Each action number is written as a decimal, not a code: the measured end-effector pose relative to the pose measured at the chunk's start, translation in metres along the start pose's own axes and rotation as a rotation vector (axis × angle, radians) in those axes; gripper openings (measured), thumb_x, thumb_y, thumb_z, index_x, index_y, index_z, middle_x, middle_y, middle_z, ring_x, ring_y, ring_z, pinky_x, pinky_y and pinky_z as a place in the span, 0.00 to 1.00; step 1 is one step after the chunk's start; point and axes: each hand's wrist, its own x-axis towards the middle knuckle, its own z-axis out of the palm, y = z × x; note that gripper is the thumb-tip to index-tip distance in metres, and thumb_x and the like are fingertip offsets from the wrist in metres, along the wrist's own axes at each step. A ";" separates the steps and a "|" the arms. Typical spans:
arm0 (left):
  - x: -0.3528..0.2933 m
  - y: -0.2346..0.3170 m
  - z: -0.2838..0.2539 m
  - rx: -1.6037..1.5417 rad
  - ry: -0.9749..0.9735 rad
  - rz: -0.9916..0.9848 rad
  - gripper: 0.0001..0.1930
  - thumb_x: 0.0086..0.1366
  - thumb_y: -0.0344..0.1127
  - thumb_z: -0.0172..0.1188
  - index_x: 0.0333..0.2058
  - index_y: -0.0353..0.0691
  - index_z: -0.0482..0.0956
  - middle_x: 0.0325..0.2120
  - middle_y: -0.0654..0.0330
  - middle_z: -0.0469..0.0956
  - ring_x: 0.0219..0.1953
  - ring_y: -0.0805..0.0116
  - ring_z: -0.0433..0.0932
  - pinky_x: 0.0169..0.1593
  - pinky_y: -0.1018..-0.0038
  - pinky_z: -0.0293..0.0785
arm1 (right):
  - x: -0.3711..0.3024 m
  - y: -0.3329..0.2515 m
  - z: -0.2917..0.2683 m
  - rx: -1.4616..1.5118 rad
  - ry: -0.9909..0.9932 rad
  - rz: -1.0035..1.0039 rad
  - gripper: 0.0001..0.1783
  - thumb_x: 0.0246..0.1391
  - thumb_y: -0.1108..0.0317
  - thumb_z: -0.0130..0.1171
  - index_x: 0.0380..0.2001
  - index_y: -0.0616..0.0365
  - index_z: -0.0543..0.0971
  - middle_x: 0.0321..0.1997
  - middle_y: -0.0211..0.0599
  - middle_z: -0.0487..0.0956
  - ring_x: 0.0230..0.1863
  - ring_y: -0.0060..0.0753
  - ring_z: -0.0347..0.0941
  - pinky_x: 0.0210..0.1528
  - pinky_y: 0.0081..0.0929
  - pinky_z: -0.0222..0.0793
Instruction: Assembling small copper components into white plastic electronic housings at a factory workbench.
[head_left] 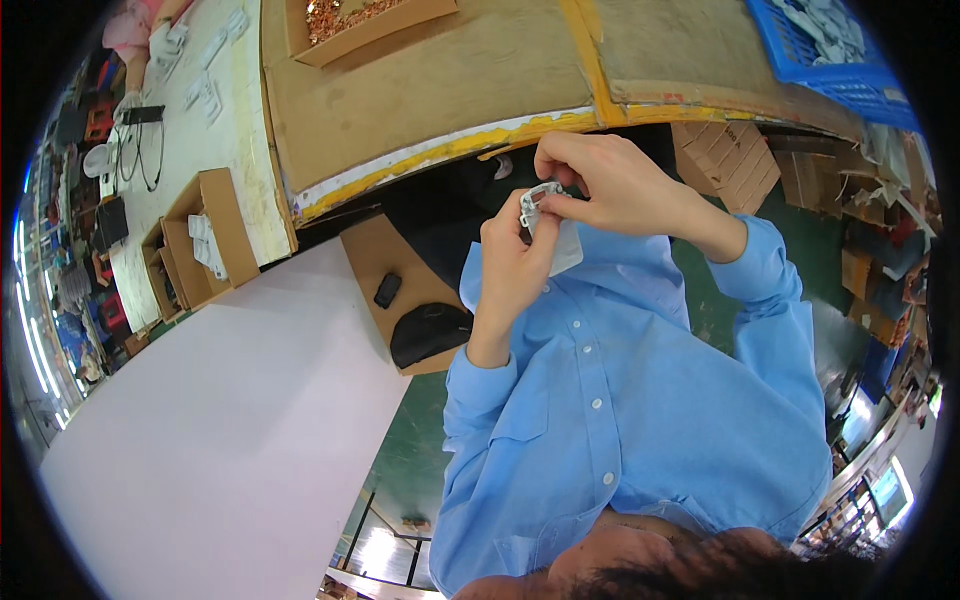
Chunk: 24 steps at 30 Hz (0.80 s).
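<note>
Two hands holding pale, smooth, flat-sided piece.

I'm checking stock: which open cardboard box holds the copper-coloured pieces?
The top-edge box on the brown tabletop; the box at left holds white pieces instead.

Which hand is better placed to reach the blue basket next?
Probably the right hand: it is nearer the blue basket, though it touches the small pale part. The left hand, farther off, grips that part.
</note>
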 end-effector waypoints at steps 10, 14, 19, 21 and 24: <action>-0.005 -0.006 0.002 -0.469 -0.079 -0.177 0.10 0.67 0.30 0.50 0.46 0.35 0.72 0.33 0.62 0.77 0.30 0.79 0.74 0.33 0.81 0.71 | -0.004 0.006 0.012 0.068 0.018 0.068 0.13 0.51 0.61 0.61 0.33 0.57 0.72 0.25 0.39 0.75 0.29 0.44 0.74 0.30 0.37 0.67; -0.005 -0.002 0.005 -0.439 -0.061 -0.184 0.11 0.69 0.31 0.48 0.47 0.35 0.71 0.32 0.60 0.77 0.30 0.76 0.77 0.33 0.79 0.75 | -0.005 0.010 0.019 0.102 0.097 0.016 0.12 0.50 0.66 0.62 0.32 0.59 0.72 0.21 0.34 0.72 0.21 0.31 0.68 0.24 0.28 0.63; -0.003 -0.002 0.006 -0.294 -0.046 -0.137 0.11 0.70 0.31 0.47 0.47 0.33 0.71 0.30 0.59 0.78 0.28 0.75 0.79 0.31 0.79 0.76 | -0.004 0.006 0.009 0.135 0.021 0.092 0.13 0.50 0.62 0.61 0.33 0.58 0.72 0.25 0.39 0.74 0.29 0.43 0.74 0.30 0.37 0.67; -0.002 -0.001 0.007 -0.220 -0.051 -0.084 0.11 0.70 0.31 0.47 0.47 0.32 0.71 0.29 0.59 0.78 0.27 0.75 0.79 0.31 0.78 0.76 | -0.002 0.006 0.006 0.131 0.009 0.093 0.13 0.49 0.62 0.61 0.33 0.58 0.72 0.24 0.38 0.74 0.28 0.43 0.73 0.30 0.37 0.67; -0.003 0.000 0.008 -0.184 -0.017 -0.098 0.11 0.71 0.32 0.48 0.46 0.32 0.71 0.28 0.60 0.78 0.26 0.75 0.79 0.30 0.78 0.76 | -0.002 0.008 0.008 0.134 -0.003 0.094 0.12 0.49 0.63 0.60 0.33 0.58 0.72 0.24 0.38 0.74 0.27 0.42 0.73 0.29 0.36 0.67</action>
